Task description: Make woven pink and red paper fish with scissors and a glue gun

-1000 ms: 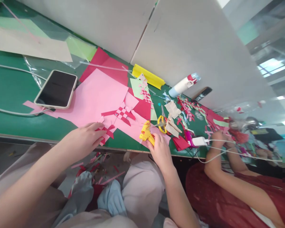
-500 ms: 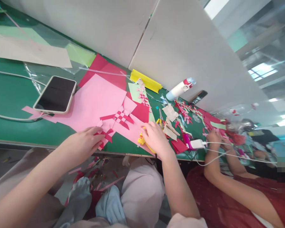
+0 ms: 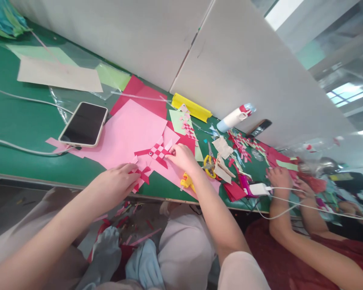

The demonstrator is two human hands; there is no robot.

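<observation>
A woven pink and red paper fish point(image 3: 157, 154) lies on the pink paper sheet point(image 3: 125, 133). The fingers of my right hand point(image 3: 181, 157) pinch its right end. Lower left, my left hand point(image 3: 120, 180) has its fingers curled over a second red and pink paper piece point(image 3: 143, 175) near the table's front edge. Below my right wrist lies a yellow duck-shaped item point(image 3: 186, 181). Yellow-handled scissors point(image 3: 209, 166) rest to the right of that wrist.
A phone point(image 3: 85, 124) lies at left on the green table point(image 3: 24, 125). Behind are a yellow strip point(image 3: 191, 107) and a white bottle point(image 3: 234, 119). Paper scraps and a white plug point(image 3: 259, 189) are at right, where another person's hands point(image 3: 280, 177) work.
My right hand has moved up and left from the yellow duck-shaped item to the woven fish and taken its right end. My left hand stays at the second piece. The view has shifted slightly.
</observation>
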